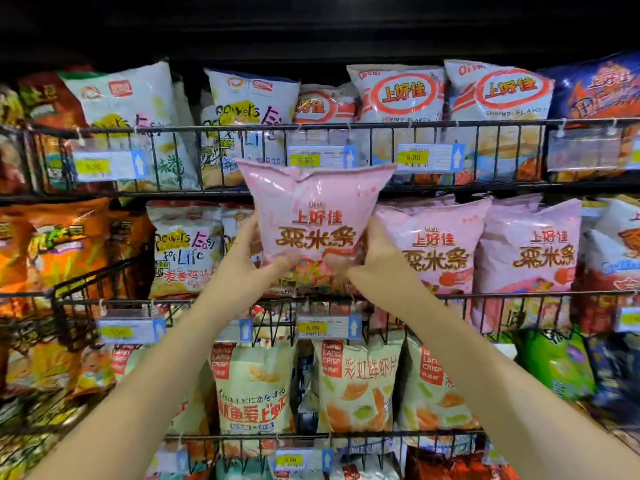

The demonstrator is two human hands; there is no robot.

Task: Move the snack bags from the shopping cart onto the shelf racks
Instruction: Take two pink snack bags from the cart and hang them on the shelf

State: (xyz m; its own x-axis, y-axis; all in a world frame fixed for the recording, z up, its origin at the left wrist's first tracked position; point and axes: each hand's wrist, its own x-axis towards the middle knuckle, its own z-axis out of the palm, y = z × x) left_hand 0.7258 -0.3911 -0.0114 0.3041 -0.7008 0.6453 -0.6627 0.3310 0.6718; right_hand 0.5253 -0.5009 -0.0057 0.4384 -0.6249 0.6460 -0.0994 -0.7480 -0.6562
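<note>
1. We hold the pink snack bag (315, 216) with both hands. The left hand (256, 258) grips its lower left side and the right hand (367, 258) grips its lower right side. Each thumb is pressed on the front. The other fingers go round behind the bag, so we cannot see them.
2. The bag is upright, in front of the middle row of the shelf racks (485, 295). Its top edge covers a bit of the row above. Our hands hide its bottom corners, so we cannot tell if it sits inside the rack or is only held up against it.
3. The racks are black wire and full of bags. They run off both sides, and the top is dark.
4. A black wire frame (86, 282) sticks in from the left. It is blurry, and we cannot tell if it is the cart.
5. Just to the right of our bag stand two pink bags of the same kind, a near pink bag (433, 244) and a far pink bag (530, 244). The wire front hides their bottoms.
6. To the left stands a white bag (187, 247), partly behind our left arm.
7. Under our bag hangs a price tag (327, 327) with a yellow label and a blue arrow. Its small print is too blurry to read.
</note>
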